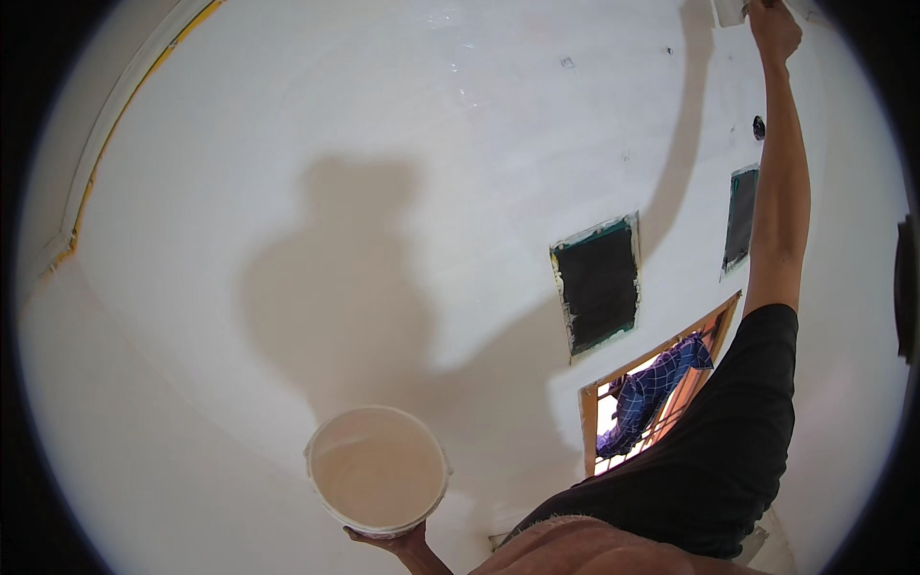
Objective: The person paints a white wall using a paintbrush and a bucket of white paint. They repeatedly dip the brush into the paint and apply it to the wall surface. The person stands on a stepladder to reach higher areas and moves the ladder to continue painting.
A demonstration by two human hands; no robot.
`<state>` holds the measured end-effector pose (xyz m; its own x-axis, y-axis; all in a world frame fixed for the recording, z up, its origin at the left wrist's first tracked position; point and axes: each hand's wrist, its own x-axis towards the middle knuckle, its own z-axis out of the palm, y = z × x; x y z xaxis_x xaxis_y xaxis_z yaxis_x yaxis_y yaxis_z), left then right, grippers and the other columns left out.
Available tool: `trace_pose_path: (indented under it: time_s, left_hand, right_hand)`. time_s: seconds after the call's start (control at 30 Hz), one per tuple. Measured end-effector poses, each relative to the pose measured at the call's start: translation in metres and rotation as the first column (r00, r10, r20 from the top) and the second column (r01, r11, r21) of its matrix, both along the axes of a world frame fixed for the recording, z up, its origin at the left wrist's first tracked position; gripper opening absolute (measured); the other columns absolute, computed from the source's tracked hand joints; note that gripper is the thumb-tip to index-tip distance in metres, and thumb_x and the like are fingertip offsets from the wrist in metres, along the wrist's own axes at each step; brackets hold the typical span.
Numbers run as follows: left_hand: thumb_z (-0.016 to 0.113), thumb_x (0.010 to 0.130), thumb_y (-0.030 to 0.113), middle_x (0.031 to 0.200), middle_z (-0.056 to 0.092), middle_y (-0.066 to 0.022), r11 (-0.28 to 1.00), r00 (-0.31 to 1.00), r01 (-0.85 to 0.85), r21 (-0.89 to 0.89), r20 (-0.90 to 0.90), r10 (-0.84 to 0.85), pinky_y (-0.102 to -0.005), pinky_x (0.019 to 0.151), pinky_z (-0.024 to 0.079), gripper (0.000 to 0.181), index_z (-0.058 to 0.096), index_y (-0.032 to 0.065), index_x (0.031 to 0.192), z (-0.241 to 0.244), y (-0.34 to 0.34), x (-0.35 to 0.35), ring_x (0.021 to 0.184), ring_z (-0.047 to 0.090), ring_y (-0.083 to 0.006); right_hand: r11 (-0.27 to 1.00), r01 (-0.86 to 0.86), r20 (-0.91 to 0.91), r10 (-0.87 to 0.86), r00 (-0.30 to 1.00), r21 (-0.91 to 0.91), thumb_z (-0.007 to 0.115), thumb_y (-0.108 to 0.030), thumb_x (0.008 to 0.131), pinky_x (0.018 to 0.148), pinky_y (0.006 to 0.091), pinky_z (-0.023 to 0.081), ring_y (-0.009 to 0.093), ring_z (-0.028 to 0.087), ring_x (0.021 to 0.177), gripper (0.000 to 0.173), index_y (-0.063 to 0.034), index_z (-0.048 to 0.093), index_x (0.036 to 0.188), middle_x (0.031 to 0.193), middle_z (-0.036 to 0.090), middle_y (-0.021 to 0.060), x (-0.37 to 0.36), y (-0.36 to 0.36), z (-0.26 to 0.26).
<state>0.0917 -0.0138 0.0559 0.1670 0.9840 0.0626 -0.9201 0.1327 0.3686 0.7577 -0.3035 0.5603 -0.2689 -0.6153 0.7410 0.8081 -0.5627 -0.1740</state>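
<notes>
My left hand [392, 540] holds a round white plastic bucket [379, 467] from below, at the lower middle of the view. A smooth, pale, cream-coloured material fills the part of its inside that shows. My right arm, in a short black sleeve, reaches up along the right side. At the top edge my right hand [775, 29] grips a flat, pale tool [731, 11], partly cut off by the frame, against or close to the white plastered surface [467, 215]. Wet-looking shiny streaks [460, 68] lie on that surface, to the left of the tool.
Two dark rectangular recesses [598, 287] [740, 215] with rough edges and a small round hole [759, 128] break the surface. Below is a wood-framed window [588, 424] with bars and a blue checked cloth [647, 395]. A yellow-edged moulding [108, 136] runs at upper left.
</notes>
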Motion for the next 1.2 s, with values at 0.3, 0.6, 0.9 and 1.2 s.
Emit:
trace_pose_path:
  time_s: [0.3,0.6,0.9,1.2]
  left_hand:
    - [0.05,0.081,0.08,0.145,0.052,-0.0012,0.998,0.999,0.036,0.059,-0.001,-0.036,-0.0559,0.1,0.053,0.086,0.049,0.0226,0.146,0.003,0.004,0.004,0.131,0.052,-0.03]
    - [0.051,0.082,0.077,0.144,0.054,-0.0024,0.97,0.99,0.134,0.203,0.01,-0.139,-0.0534,0.1,0.054,0.086,0.049,0.0195,0.146,0.009,0.011,0.0,0.129,0.056,-0.0282]
    - [0.051,0.084,0.076,0.142,0.056,-0.0051,0.998,0.999,0.029,0.063,0.014,-0.03,-0.0518,0.099,0.054,0.086,0.049,0.0163,0.146,-0.008,-0.002,0.007,0.127,0.058,-0.0286]
    - [0.052,0.085,0.074,0.14,0.058,-0.0078,0.999,0.999,-0.048,-0.015,-0.005,0.048,-0.0502,0.099,0.055,0.086,0.05,0.0131,0.145,-0.025,-0.001,0.003,0.124,0.06,-0.0289]
  right_hand:
    - [0.949,-0.114,0.216,0.183,0.959,-0.294,0.071,-0.008,0.086,0.047,0.0308,0.046,0.015,0.054,0.048,0.013,-0.0014,0.064,0.077,0.059,0.061,0.008,-0.14,0.147,0.01]
    - [0.669,-0.457,0.297,0.703,0.647,-0.586,0.069,-0.007,0.088,0.043,0.0318,0.041,0.017,0.051,0.045,0.018,0.0023,0.061,0.074,0.055,0.056,0.0109,-0.282,0.195,-0.028]
    - [-0.129,-0.897,-0.432,0.899,0.074,-0.423,0.07,-0.007,0.092,0.06,0.028,0.054,0.015,0.07,0.072,0.012,0.0051,0.072,0.091,0.079,0.072,0.0081,-0.336,0.145,-0.166]
    - [-0.828,-0.56,-0.766,0.358,-0.534,0.003,0.074,-0.002,0.092,0.065,0.0258,0.056,0.013,0.069,0.079,0.009,0.0045,0.073,0.097,0.095,0.073,0.0092,-0.379,0.2,-0.297]
